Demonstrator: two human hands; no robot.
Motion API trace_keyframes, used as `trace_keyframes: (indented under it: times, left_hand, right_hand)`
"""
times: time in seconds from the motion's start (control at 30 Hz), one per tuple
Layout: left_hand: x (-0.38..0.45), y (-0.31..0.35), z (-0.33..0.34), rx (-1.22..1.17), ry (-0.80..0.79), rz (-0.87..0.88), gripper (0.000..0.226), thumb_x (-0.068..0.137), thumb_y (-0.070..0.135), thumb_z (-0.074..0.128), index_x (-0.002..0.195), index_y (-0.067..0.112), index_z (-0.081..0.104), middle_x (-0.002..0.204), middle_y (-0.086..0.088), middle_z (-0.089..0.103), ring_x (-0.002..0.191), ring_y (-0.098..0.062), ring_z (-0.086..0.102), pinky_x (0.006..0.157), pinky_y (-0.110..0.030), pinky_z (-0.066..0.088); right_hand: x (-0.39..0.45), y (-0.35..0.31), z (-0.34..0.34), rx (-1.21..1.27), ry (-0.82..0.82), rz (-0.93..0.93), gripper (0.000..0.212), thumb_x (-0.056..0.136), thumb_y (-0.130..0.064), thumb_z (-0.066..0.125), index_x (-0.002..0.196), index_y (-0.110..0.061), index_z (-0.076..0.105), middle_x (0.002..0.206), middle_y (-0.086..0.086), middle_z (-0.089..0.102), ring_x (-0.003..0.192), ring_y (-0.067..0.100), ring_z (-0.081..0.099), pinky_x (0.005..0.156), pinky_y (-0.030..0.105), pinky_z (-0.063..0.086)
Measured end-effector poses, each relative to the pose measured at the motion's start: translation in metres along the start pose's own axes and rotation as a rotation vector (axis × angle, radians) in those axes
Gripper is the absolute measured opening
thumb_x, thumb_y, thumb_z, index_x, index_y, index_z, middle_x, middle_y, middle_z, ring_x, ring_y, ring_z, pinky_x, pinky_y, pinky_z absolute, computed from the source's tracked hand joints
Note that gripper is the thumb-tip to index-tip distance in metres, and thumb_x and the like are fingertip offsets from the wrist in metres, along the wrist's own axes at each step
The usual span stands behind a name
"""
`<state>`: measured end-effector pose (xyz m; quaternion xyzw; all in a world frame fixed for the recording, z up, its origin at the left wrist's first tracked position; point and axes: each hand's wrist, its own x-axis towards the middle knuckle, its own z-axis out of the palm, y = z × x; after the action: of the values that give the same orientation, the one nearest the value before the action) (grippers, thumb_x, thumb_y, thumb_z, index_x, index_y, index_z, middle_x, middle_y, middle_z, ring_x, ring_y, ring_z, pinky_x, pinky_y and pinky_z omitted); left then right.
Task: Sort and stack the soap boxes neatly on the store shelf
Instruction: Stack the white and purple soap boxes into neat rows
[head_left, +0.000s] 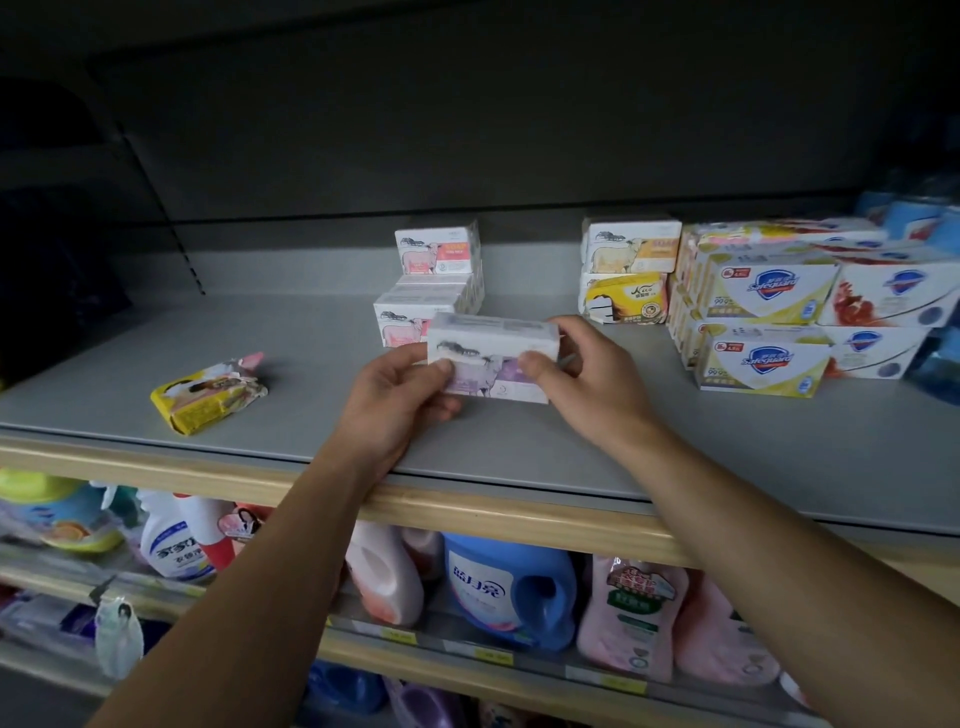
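- Nearest us, on the lower shelves, stand detergent bottles (511, 587).
- Above the shelf (519, 457) front, our left hand (395, 400) and right hand (592, 384) both pinch the purple soap box (493, 358) by its short ends, thumbs on the front face.
- We judge it light and stiff but easily dented at the corners; the ends look the safest hold.
- At near left lies a torn yellow packet (208, 397), well apart.
- Behind the held box sits the pink stack (431, 291).
- Farther right are the yellow boxes (628, 270) and the Safeguard stacks (769, 312).
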<state>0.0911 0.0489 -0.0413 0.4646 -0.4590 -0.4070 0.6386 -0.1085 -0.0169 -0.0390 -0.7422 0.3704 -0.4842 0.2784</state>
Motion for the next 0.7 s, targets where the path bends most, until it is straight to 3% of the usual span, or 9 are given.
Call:
trace_keyframes:
  times: [0.17, 0.27, 0.4, 0.57, 0.7]
  left_hand:
    - [-0.0034, -0.0045, 0.0027, 0.333, 0.038, 0.081, 0.018, 0.092, 0.022, 0.065, 0.08, 0.012, 0.072, 0.066, -0.003, 0.067, 0.058, -0.01, 0.053, 0.054, -0.015, 0.043]
    - [-0.0041, -0.0038, 0.0057, 0.39, 0.025, 0.107, 0.009, 0.092, 0.015, 0.065, 0.093, 0.011, 0.074, 0.083, 0.004, 0.076, 0.069, 0.0, 0.064, 0.063, -0.012, 0.047]
    - [-0.0034, -0.0015, 0.0076, 0.563, 0.049, 0.128, 0.021, 0.089, 0.009, 0.067, 0.11, 0.01, 0.07, 0.101, 0.0, 0.075, 0.09, -0.008, 0.07, 0.082, -0.019, 0.052]
    - [-0.0027, -0.0004, 0.0096, 0.773, 0.061, 0.11, 0.023, 0.087, 0.013, 0.068, 0.11, 0.015, 0.069, 0.1, 0.002, 0.075, 0.095, -0.015, 0.069, 0.094, -0.035, 0.051]
    - [-0.001, 0.0028, 0.0059, 0.757, 0.107, 0.107, 0.025, 0.085, 0.021, 0.072, 0.109, 0.022, 0.067, 0.096, 0.007, 0.072, 0.091, -0.011, 0.067, 0.09, -0.026, 0.05]
  right_hand:
    - [0.0024, 0.0012, -0.0011, -0.017, 0.042, 0.11, 0.032, 0.087, -0.04, 0.065, 0.113, -0.023, 0.061, 0.089, -0.008, 0.067, 0.078, 0.006, 0.061, 0.065, 0.017, 0.042]
    - [0.002, 0.0017, -0.0026, -0.037, -0.008, 0.142, 0.033, 0.088, -0.038, 0.063, 0.118, -0.024, 0.058, 0.096, -0.007, 0.068, 0.083, 0.008, 0.063, 0.068, 0.022, 0.044]
    - [0.0007, 0.0018, -0.003, -0.11, -0.081, 0.156, 0.035, 0.091, -0.031, 0.061, 0.124, -0.023, 0.054, 0.103, -0.005, 0.068, 0.089, 0.014, 0.063, 0.075, 0.026, 0.045]
    - [-0.0021, 0.0001, -0.0046, -0.179, -0.105, 0.147, 0.039, 0.089, -0.03, 0.063, 0.126, -0.023, 0.052, 0.101, -0.002, 0.067, 0.092, 0.019, 0.064, 0.078, 0.029, 0.048]
    - [0.0002, -0.0019, -0.0084, -0.333, -0.091, 0.022, 0.054, 0.081, -0.034, 0.069, 0.132, -0.026, 0.053, 0.12, 0.0, 0.058, 0.106, 0.019, 0.057, 0.09, 0.033, 0.047]
